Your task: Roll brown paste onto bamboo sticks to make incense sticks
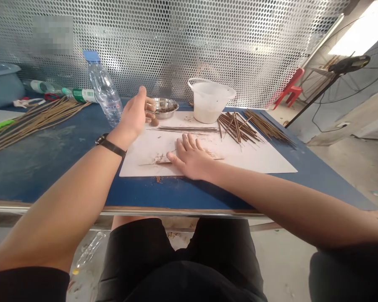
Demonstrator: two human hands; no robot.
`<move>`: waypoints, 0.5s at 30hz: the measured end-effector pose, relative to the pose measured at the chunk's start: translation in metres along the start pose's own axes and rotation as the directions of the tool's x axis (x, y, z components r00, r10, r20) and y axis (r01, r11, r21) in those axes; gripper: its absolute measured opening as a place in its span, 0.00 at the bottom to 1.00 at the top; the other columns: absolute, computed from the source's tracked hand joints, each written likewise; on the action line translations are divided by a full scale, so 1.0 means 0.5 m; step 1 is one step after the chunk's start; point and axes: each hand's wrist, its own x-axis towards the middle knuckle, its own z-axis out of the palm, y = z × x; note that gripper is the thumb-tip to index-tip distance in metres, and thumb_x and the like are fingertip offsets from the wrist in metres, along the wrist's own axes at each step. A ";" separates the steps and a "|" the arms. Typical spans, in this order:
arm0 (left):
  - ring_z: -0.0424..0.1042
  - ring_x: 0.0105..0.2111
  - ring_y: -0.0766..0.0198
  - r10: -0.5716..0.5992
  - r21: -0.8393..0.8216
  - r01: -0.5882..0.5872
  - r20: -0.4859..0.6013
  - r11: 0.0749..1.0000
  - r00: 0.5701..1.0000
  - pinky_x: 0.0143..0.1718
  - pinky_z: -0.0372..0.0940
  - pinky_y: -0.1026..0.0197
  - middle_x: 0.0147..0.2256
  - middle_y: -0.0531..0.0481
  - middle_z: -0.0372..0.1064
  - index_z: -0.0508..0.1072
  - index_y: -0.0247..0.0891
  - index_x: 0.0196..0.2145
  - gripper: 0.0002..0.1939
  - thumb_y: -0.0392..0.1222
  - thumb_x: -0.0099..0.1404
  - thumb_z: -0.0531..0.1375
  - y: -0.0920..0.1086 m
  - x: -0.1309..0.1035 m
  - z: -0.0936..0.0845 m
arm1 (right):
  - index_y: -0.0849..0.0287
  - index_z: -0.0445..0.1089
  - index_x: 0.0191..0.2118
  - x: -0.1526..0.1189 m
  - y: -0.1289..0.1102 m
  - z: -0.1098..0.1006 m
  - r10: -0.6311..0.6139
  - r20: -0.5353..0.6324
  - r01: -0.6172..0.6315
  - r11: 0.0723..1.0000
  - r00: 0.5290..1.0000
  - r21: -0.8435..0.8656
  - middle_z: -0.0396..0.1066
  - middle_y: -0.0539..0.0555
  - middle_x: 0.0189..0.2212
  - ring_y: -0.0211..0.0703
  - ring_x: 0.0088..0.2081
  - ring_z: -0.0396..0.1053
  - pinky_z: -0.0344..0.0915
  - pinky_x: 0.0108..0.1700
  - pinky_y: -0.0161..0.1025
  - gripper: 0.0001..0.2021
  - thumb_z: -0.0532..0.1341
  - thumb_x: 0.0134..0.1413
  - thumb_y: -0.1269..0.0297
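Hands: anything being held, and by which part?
Nothing visibly: the right hand lies flat over the middle of a stick; the left hand shows no grip.

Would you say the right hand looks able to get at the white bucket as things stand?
Probably yes: the right hand lies spread over the white board, with only thin, low-lying sticks between it and the white bucket, so the way looks free.

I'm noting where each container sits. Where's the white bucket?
In the head view, the white bucket stands right of centre at the far edge of the white board, between the metal bowl on its left and dark sticks on its right.
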 end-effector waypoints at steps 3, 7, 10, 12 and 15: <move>0.80 0.49 0.50 -0.004 -0.011 0.004 0.001 1.000 1.000 0.49 0.76 0.49 0.56 0.39 0.79 0.78 0.45 0.53 0.44 0.80 0.71 0.39 -0.001 0.002 -0.007 | 0.71 0.35 0.84 0.060 0.014 -0.018 -0.006 -0.004 0.006 1.000 1.000 0.021 0.24 0.65 0.84 0.64 0.83 0.16 0.26 0.81 0.64 0.55 0.30 0.71 0.28; 0.82 0.48 0.50 -0.061 -0.050 0.062 0.016 0.997 0.998 0.47 0.75 0.50 0.53 0.38 0.80 0.77 0.45 0.47 0.37 0.77 0.73 0.44 -0.009 0.012 -0.015 | 0.58 0.39 0.85 0.139 0.035 -0.036 -0.021 -0.013 0.021 1.000 1.000 0.005 0.30 0.58 0.85 0.66 0.83 0.17 0.23 0.80 0.69 0.48 0.31 0.74 0.32; 0.82 0.45 0.51 -0.026 -0.005 0.026 -0.017 1.000 1.000 0.45 0.74 0.52 0.50 0.39 0.80 0.75 0.44 0.40 0.26 0.69 0.73 0.54 -0.022 0.021 -0.018 | 0.62 0.38 0.85 0.132 0.034 -0.030 0.002 -0.016 -0.002 1.000 1.000 -0.020 0.29 0.60 0.85 0.66 0.83 0.17 0.25 0.81 0.67 0.49 0.30 0.73 0.31; 0.81 0.44 0.51 0.009 0.089 -0.007 -0.024 0.996 1.000 0.43 0.73 0.52 0.46 0.40 0.81 0.73 0.44 0.36 0.20 0.63 0.72 0.59 -0.027 0.019 -0.017 | 0.70 0.35 0.84 0.092 0.024 -0.018 0.017 -0.007 -0.017 0.999 1.000 -0.035 0.27 0.64 0.85 0.66 0.83 0.18 0.26 0.81 0.64 0.53 0.30 0.71 0.30; 0.79 0.43 0.49 0.040 0.236 -0.038 -0.005 0.971 0.999 0.43 0.72 0.51 0.39 0.43 0.80 0.70 0.44 0.32 0.14 0.55 0.70 0.62 -0.023 0.005 -0.015 | 0.73 0.34 0.84 0.009 0.005 -0.002 -0.046 0.025 0.046 0.999 0.999 -0.020 0.27 0.68 0.84 0.69 0.83 0.21 0.30 0.82 0.65 0.55 0.29 0.70 0.28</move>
